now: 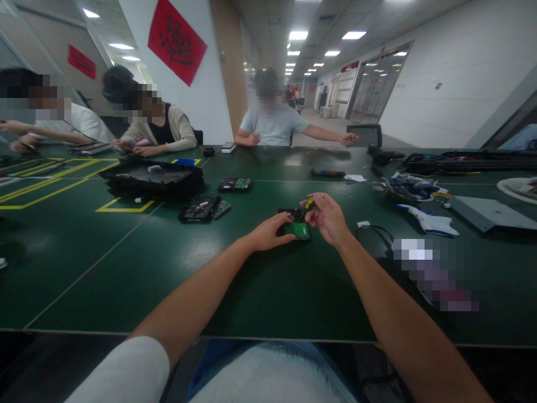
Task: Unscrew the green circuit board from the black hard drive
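Observation:
A hard drive with a green circuit board facing up lies on the green table in front of me. My left hand grips its left side, with thumb and fingers curled around the edge. In my right hand is a yellow and black screwdriver, held between the fingers. The screwdriver slants down toward the drive's upper right part; whether its tip touches a screw is too small to tell. Another hard drive with a partly green face lies farther back on the table.
Left of my hands are an opened black drive and a stacked black tray. On the right lie a blue-white glove, a grey metal case and a cabled, blurred-out object. A screwdriver-like tool lies farther back. Several people sit across the table.

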The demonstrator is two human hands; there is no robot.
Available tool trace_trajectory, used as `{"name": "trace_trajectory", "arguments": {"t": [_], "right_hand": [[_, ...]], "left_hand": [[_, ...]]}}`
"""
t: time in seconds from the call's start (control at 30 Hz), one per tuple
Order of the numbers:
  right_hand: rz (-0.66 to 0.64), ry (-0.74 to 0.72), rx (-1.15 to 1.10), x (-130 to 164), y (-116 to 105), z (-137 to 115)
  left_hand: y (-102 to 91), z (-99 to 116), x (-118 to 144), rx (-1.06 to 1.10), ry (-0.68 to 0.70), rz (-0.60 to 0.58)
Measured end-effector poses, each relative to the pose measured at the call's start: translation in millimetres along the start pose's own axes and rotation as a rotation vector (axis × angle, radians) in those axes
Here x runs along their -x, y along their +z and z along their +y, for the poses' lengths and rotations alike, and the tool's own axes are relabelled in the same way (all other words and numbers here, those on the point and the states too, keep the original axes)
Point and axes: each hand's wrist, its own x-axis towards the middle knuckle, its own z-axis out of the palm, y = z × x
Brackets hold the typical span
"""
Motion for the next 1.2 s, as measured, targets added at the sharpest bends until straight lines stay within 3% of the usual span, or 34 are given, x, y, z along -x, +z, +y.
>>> {"name": "trace_trajectory", "arguments": {"t": [0.23,0.93,1.2], "right_hand": [[-0.029,0.056,-0.044,-0.1,-0.9,-2.1],[-0.011,-0.045,0.079,-1.4,-3.1,3.6],[-0.018,-0.021,-0.006,-2.4,-4.6,4.3]], "left_hand": [[0.2,-1.4,0.6,-0.001,-0.004,-0.004],[1.7,-1.3,-0.4,0.008,0.016,0.008],[2.0,-3.4,-0.2,-0.011,0.008,-0.002]]}}
